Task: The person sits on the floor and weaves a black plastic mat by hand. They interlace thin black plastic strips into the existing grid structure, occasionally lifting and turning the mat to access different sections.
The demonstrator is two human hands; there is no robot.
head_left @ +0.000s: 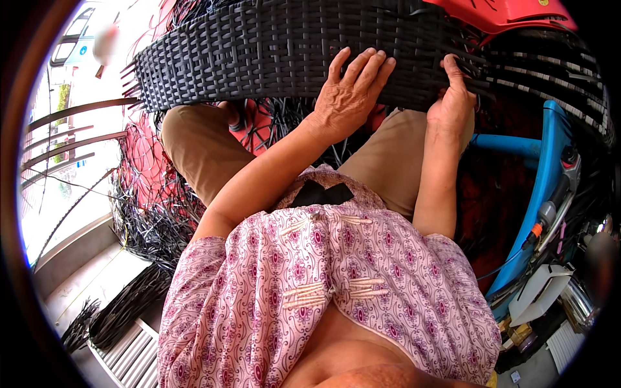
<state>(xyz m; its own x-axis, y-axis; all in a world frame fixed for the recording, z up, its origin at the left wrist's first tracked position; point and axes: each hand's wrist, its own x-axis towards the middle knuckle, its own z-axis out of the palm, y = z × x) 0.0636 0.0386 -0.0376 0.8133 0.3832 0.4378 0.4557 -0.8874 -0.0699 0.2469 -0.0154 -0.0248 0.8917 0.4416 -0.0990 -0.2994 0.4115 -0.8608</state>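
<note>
A long curved panel of dark woven strips (259, 61) lies across my knees, with loose strip ends sticking out on both sides. My left hand (352, 94) rests flat on the panel's near part, right of its middle, fingers stretched and a little apart. At the panel's right end is my right hand (453, 100), its thumb pointing up along the edge and its fingers curled under. The grip of those fingers is partly hidden, but they close on the panel's edge.
Loose dark strips (155, 200) tangle over red material at the left. A bundle of dark strips (129, 304) lies lower left by a white slatted piece (132, 355). A blue plastic stool (540, 187) with tools stands at the right. A red plastic chair (498, 14) is at the top right.
</note>
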